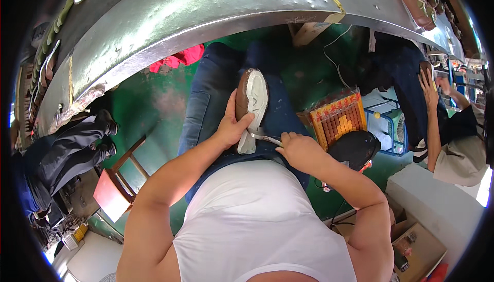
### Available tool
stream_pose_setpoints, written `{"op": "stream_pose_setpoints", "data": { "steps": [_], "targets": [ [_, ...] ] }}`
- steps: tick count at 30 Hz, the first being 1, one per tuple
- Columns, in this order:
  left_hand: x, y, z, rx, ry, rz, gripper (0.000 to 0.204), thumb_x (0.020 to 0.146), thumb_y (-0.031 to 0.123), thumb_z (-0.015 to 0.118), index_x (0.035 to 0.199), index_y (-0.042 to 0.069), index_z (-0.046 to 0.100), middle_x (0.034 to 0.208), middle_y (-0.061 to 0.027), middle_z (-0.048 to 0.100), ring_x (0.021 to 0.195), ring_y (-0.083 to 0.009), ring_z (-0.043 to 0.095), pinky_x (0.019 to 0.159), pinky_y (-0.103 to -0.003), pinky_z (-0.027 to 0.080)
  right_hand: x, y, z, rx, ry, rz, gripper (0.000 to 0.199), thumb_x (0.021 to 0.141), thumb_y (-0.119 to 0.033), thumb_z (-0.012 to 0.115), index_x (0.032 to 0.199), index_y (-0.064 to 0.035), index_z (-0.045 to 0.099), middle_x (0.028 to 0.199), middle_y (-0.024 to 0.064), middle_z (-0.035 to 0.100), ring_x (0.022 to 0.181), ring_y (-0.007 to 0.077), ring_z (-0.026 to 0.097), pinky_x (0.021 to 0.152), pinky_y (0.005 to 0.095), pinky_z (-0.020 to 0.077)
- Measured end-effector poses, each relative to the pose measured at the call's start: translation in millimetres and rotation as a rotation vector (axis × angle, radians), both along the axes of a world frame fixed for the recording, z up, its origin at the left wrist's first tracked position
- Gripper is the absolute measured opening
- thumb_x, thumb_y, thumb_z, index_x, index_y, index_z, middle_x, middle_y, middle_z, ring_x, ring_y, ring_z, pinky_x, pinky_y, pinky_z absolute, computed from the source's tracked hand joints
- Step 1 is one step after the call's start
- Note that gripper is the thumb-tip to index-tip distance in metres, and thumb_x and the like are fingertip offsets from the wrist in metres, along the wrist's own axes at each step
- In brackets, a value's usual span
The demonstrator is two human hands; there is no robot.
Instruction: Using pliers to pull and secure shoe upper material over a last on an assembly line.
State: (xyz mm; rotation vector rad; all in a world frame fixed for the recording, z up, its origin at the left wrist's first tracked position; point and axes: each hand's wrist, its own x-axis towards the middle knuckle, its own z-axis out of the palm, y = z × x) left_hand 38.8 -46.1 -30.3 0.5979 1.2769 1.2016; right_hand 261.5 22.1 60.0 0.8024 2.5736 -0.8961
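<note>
A brown shoe (241, 105) lies bottom up over my lap, toe pointing away from me, its pale white underside (257, 95) facing up. My left hand (232, 126) is closed round the shoe's left side, the thumb pressed across the underside. In my right hand (299, 151) is a hand tool with a curved metal head (263, 138) and a pale handle. The tool's head touches or sits just over the underside near the heel, beside my left thumb; I cannot tell which. My blue jeans (198, 108) are beneath the shoe.
A metal-topped bench (206, 5) curves across the front, with brown shoes (415, 1) at its right end. A wooden beaded seat mat (338, 121) and black cushion (355, 150) are to my right. A stool (112, 194) stands left. Co-workers sit on both sides, one arm (434, 112) reaching at right.
</note>
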Motion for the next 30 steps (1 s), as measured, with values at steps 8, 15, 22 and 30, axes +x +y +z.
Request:
{"op": "stream_pose_setpoints", "data": {
  "steps": [8, 15, 22, 30],
  "targets": [
    [-8.9, -14.6, -11.2, -0.031, 0.675, -0.187, 0.092, 0.093, 0.021, 0.062, 0.157, 0.007, -0.003, 0.157, -0.0225, 0.019, 0.147, -0.0305, 0.021, 0.118, -0.037, 0.021, 6.7, 43.1, -25.3, -0.787, -0.08, -0.198, 0.045, 0.101, -0.038, 0.048, 0.084, 0.0006, 0.063, 0.075, 0.0103, 0.068, 0.063, 0.0215, 0.065, 0.064, 0.0363, 0.0544],
    [-10.9, -33.8, -7.1, -0.034, 0.345, -0.283, 0.099, 0.094, 0.023, 0.06, 0.153, 0.002, -0.018, 0.16, -0.026, 0.004, 0.15, -0.0356, 0.005, 0.12, -0.039, 0.013, -2.0, 68.2, 10.4, -0.844, -0.202, -0.283, 0.044, 0.101, -0.038, 0.048, 0.093, 0.0031, 0.062, 0.076, 0.0136, 0.068, 0.069, 0.0256, 0.067, 0.067, 0.0405, 0.0535],
    [-11.5, -30.9, -9.4, -0.085, 0.377, -0.291, 0.101, 0.093, 0.021, 0.06, 0.153, 0.005, -0.019, 0.161, -0.0265, 0.007, 0.149, -0.0341, 0.016, 0.118, -0.035, 0.021, -63.0, 73.1, 4.3, -0.062, 0.062, -0.152, 0.04, 0.101, -0.034, 0.047, 0.096, 0.0041, 0.06, 0.088, 0.0274, 0.066, 0.085, 0.0447, 0.065, 0.077, 0.0503, 0.0507],
    [-22.7, -29.2, 9.6, -0.101, 0.199, -0.372, 0.116, 0.087, 0.015, 0.07, 0.151, 0.011, -0.027, 0.161, -0.0221, 0.015, 0.145, -0.0276, 0.026, 0.116, -0.032, 0.025, -24.6, 35.4, -9.4, -0.167, 0.141, -0.349, 0.04, 0.101, -0.035, 0.047, 0.101, 0.0035, 0.058, 0.087, 0.0276, 0.065, 0.086, 0.0456, 0.064, 0.076, 0.0523, 0.0492]
  ]
}}
